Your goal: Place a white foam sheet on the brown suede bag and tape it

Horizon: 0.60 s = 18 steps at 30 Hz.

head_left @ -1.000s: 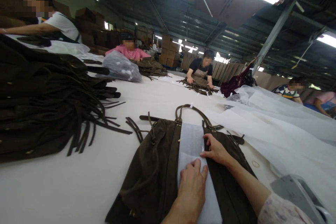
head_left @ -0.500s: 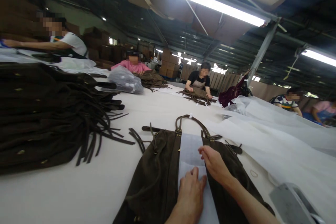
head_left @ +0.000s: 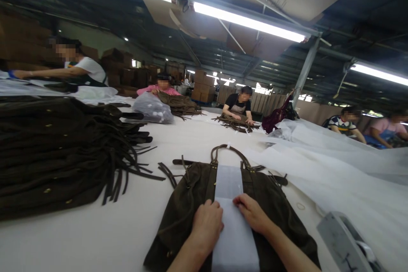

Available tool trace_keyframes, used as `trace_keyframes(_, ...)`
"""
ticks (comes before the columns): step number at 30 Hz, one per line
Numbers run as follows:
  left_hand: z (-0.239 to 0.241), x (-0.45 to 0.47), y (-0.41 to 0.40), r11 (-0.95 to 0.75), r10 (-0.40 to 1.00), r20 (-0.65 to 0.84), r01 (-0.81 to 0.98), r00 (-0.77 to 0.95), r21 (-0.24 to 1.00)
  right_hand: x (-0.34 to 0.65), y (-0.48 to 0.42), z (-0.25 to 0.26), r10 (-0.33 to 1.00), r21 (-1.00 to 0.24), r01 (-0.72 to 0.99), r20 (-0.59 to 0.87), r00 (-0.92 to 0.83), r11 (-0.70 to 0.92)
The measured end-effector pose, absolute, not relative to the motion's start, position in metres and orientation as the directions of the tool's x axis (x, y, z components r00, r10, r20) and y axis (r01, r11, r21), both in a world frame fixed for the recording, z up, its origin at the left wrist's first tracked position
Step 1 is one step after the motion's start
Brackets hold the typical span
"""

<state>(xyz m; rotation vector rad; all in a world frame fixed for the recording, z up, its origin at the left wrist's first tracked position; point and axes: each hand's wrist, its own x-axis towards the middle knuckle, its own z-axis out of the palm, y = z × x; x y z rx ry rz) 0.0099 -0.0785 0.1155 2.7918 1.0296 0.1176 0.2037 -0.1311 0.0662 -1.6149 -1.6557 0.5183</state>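
A dark olive-brown handbag (head_left: 181, 208) lies flat before me, its looped handle (head_left: 228, 148) pointing away. Down its middle runs a strip of white paper (head_left: 235, 238), with a fold line across it. My left hand (head_left: 206, 223) is closed, its curled fingers on the strip's left edge. On the opposite edge, my right hand (head_left: 251, 212) has thumb and fingers drawn together at the paper. The fingertips of both hands are partly hidden. Thin dark straps stick out from both upper corners of the bag.
On the left rises a stack of similar dark bags (head_left: 63, 148). At right are a grey device (head_left: 346, 242), a rubber band (head_left: 300, 206) and sheets of white wrapping (head_left: 347, 170). A clear plastic bag (head_left: 153, 108) and a maroon bag (head_left: 277, 114) stand farther back. Several co-workers surround the table.
My left hand has moved left from the middle of the paper to its left edge. My right hand has come nearer along the right edge. The view has shifted slightly.
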Motion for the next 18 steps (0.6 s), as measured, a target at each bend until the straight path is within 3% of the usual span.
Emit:
trace_keyframes(7,0.112,0.007,-0.07,-0.77,0.629,0.065,0.61,0.775,0.186,0.227,-0.2,0.15,0.962,-0.684,0.724,0.248,0.117,0.088)
trace_keyframes(10,0.111,0.011,-0.061,-0.785,0.614,0.087,0.595,0.785,0.173,0.283,-0.268,0.188,0.898,-0.575,0.797,0.234,0.374,-0.182)
trace_keyframes(13,0.111,0.013,-0.056,-0.798,0.598,0.097,0.58,0.796,0.162,0.341,-0.34,0.198,0.75,-0.484,0.702,0.13,0.648,-0.523)
trace_keyframes(18,0.109,0.013,-0.053,-0.806,0.589,0.108,0.573,0.801,0.149,0.387,-0.402,0.16,0.582,-0.482,0.489,-0.054,0.812,-0.727)
